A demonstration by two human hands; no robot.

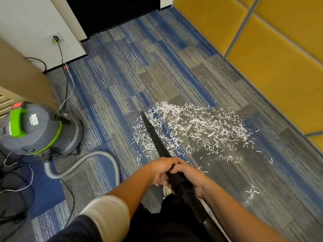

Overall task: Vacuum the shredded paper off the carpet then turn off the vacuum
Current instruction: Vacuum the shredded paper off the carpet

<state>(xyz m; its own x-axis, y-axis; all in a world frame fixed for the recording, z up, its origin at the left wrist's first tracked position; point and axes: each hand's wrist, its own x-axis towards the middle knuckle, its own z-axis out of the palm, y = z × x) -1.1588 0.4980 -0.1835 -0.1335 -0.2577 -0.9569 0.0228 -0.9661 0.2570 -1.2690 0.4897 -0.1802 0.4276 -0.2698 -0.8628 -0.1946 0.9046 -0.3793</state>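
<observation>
White cuff over a dark sleeve [106,212] at bottom, on the left arm.

Left hand [161,170] and right hand [190,177]: both clamped round the black wand [153,135], fingers curled about it. Left hand is slightly forward, and the right hand is on the ribbed collar just behind. The two hands touch.

The wand runs from lower right, through both hands, up and left. It tapers to a narrow tip. The tip lies low at the far-left edge of the paper; I cannot tell whether it touches the carpet [113,75].

Paper [192,126]: white shreds spread on the blue-and-grey striped carpet, ahead and to the right of the hands. They lie densest in the middle of the patch and thinner at the edges. A few strays lie apart at right, level with the hands.

Grey ribbed hose [83,163] loops over the carpet from the vacuum's base toward the left arm and passes out of sight behind it.

Vacuum [40,130]: grey canister, green trim, red part on top, standing at left, well apart from the paper. Loose cords lie around it.

A black cord [61,53] rises from behind the vacuum to a plug in a wall socket [55,39].

Yellow panels [271,49] line the right side. A dark opening [113,13] is at the far end.
</observation>
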